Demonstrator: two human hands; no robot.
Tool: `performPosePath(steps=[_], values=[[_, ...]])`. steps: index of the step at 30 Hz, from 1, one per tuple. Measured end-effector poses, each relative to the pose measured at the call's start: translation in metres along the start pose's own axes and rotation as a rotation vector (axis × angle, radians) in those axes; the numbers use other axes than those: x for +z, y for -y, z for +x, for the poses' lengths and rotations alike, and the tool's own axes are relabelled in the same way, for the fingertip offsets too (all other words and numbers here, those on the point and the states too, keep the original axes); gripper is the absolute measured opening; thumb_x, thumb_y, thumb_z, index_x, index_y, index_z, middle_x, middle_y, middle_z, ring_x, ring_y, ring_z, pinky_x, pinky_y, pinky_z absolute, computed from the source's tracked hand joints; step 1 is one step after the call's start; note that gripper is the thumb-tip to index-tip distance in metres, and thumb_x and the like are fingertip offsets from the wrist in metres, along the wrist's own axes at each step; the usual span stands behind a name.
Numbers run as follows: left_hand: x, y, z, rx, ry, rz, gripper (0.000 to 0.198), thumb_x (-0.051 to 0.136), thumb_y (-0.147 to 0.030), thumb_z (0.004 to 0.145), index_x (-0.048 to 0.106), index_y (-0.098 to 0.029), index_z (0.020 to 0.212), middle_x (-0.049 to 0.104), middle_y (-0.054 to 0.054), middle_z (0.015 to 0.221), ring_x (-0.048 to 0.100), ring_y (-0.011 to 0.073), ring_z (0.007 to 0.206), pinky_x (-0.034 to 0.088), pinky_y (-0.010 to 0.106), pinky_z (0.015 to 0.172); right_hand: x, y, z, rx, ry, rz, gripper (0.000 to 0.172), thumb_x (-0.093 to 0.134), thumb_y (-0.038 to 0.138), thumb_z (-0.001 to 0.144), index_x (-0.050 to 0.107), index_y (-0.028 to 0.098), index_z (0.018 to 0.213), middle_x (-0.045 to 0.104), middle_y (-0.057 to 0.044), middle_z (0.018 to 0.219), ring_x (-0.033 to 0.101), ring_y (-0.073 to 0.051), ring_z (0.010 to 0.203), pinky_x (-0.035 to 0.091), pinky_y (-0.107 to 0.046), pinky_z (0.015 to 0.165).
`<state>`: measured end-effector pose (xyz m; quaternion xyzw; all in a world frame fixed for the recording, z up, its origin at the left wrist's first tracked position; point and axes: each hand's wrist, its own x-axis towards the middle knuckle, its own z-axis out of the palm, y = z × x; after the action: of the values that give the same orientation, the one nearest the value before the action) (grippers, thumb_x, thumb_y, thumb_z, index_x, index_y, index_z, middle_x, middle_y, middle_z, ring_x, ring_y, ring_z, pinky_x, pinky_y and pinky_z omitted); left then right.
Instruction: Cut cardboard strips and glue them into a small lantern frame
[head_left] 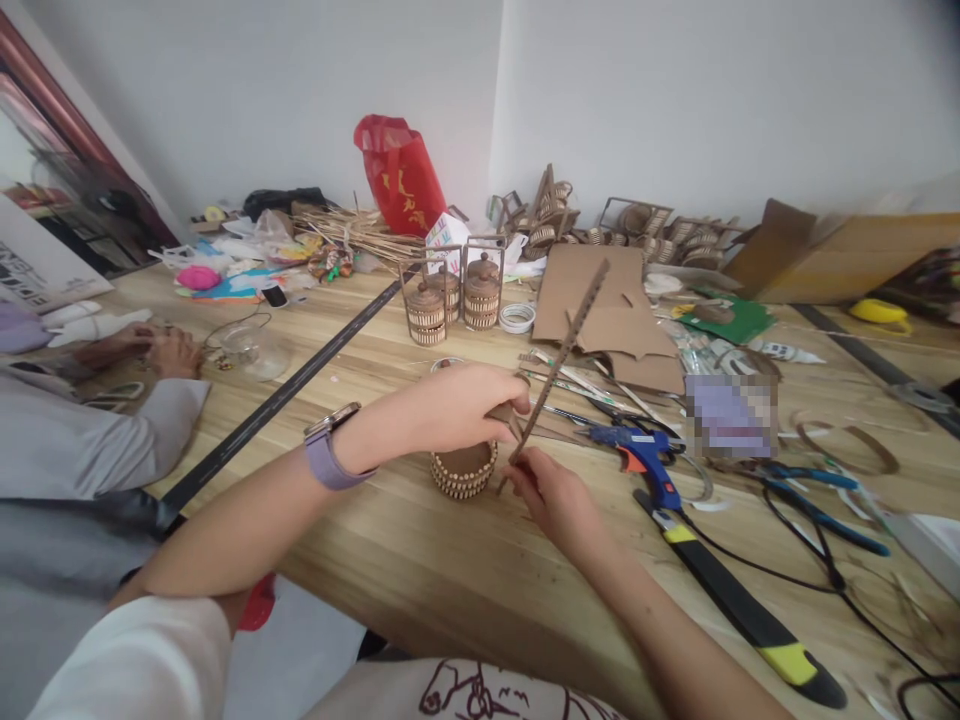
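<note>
My right hand (555,495) pinches the lower end of a long, narrow brown strip (568,347) that looks like corrugated cardboard. The strip slants up and to the right. Close beside it, my left hand (476,400), with a watch on the wrist, is closed on a small flat brown piece (504,413). Whether that piece joins the strip I cannot tell. Below my left hand a small round basket (463,478) with beaded-looking walls stands on the wooden table (360,590); my hand and forearm hide part of its rim.
A blue glue gun (645,450), a black-and-yellow utility knife (739,590) and blue-handled pliers (825,500) lie to the right. Behind are cardboard sheets (592,290), lidded baskets (426,308) and a red bag (401,175). At left a co-worker's hands (169,350) are beside a clear bowl (259,352).
</note>
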<state>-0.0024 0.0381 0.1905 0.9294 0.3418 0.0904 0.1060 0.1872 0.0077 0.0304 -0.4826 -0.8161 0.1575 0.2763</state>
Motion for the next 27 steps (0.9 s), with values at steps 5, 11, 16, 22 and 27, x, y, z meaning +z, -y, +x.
performPosePath(steps=[5, 11, 16, 22, 27], values=[[0.001, 0.003, -0.012, 0.068, -0.081, 0.011, 0.014, 0.057, -0.008, 0.087, 0.066, -0.016, 0.082, 0.066, 0.000, 0.086, 0.060, 0.0141, 0.081, 0.044, 0.025, 0.075, 0.003, -0.006, 0.003, 0.043, -0.002, 0.023, 0.020, 0.043, 0.033, 0.096, 0.052, 0.022, 0.082, 0.068, -0.004, 0.070, 0.065, -0.019, 0.062, 0.042, -0.025, 0.057], [0.021, -0.002, -0.027, 0.092, -0.335, 0.291, 0.010, 0.061, -0.020, 0.091, 0.070, -0.020, 0.096, 0.061, 0.007, 0.102, 0.053, 0.0223, 0.099, 0.044, 0.035, 0.086, 0.006, -0.001, 0.006, 0.044, -0.003, 0.049, 0.019, 0.043, 0.032, 0.094, 0.058, 0.020, 0.090, 0.071, -0.007, 0.077, 0.067, -0.021, 0.068, 0.043, -0.028, 0.059], [0.041, -0.002, -0.035, 0.101, -0.501, 0.387, 0.034, 0.056, -0.036, 0.095, 0.056, -0.020, 0.125, 0.060, 0.010, 0.111, 0.052, 0.0254, 0.104, 0.043, 0.041, 0.092, 0.002, 0.006, 0.006, 0.032, -0.008, 0.083, 0.018, 0.044, 0.033, 0.094, 0.057, 0.022, 0.089, 0.069, -0.004, 0.074, 0.065, -0.019, 0.065, 0.044, -0.027, 0.059], [0.075, -0.008, -0.052, -0.064, -0.873, 0.215, 0.054, 0.059, -0.043, 0.093, 0.038, -0.026, 0.140, 0.051, 0.013, 0.133, 0.046, 0.0274, 0.127, 0.033, 0.047, 0.109, 0.000, 0.010, 0.006, 0.030, -0.012, 0.101, 0.018, 0.044, 0.035, 0.094, 0.056, 0.022, 0.087, 0.067, -0.003, 0.070, 0.064, -0.019, 0.063, 0.044, -0.027, 0.058], [0.139, 0.001, -0.070, -0.349, -0.914, -0.303, 0.100, 0.067, -0.064, 0.078, 0.008, -0.028, 0.151, 0.021, 0.020, 0.153, 0.023, 0.0362, 0.145, 0.026, 0.056, 0.115, 0.000, 0.010, 0.006, 0.041, -0.001, 0.118, 0.020, 0.046, 0.037, 0.093, 0.057, 0.023, 0.086, 0.067, -0.002, 0.069, 0.064, -0.018, 0.062, 0.044, -0.026, 0.058]])
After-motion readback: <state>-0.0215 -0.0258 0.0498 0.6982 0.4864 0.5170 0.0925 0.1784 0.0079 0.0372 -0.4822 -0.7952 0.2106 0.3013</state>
